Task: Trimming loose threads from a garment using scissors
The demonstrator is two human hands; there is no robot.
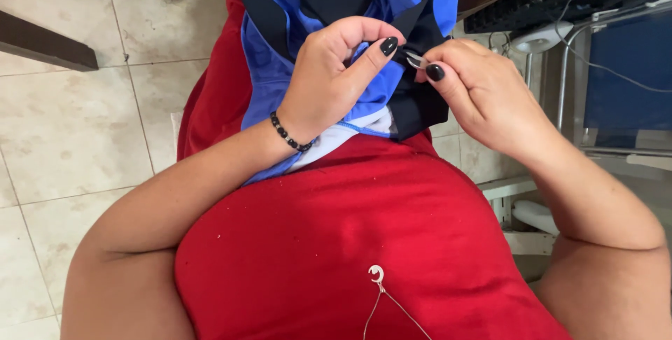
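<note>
Red top (364,242) nearest; both hands closed: left (336,77) gripping blue-black garment (280,67) (crumpled), right (483,91) pinching small metal tool (416,60)

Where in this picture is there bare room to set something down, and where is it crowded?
Bare beige floor tiles lie free, bordered by the dark wooden bar and red garment. It is crowded where the left hand and right hand pinch blue and black fabric around a small metal tool.

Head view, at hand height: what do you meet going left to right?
Tiled floor → beaded bracelet → left hand gripping blue and black garment → small metal tool → right hand → metal frame.
</note>
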